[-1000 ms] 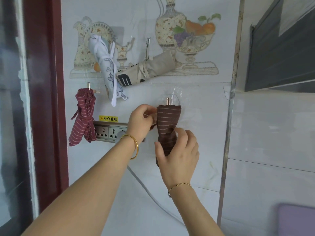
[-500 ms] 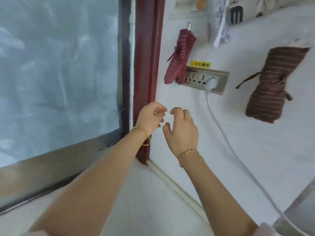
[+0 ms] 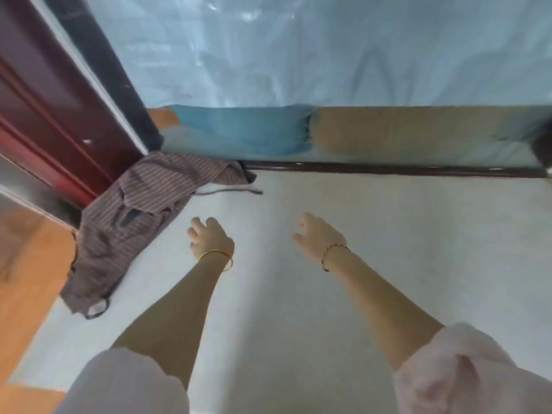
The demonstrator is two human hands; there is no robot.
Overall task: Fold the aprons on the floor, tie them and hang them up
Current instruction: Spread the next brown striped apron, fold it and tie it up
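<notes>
A brown-grey striped apron (image 3: 140,210) lies crumpled on the pale floor (image 3: 328,264) at the left, against the red door frame, with a dark strap trailing to the right and a loop at its lower end. My left hand (image 3: 209,237) hovers just right of the apron, fingers loosely bent, holding nothing. My right hand (image 3: 318,237) hangs further right over bare floor, fingers relaxed and empty. The hooks and the hung aprons are out of view.
A dark red door frame (image 3: 53,121) stands at the left, with orange flooring (image 3: 27,264) beyond it. A frosted glass panel (image 3: 328,55) on a dark bottom rail (image 3: 388,170) closes the far side.
My view has swung from the wall down to the floor. Both hands let go of the hung brown apron, dropped and moved apart; the apron on the floor has come into view.
</notes>
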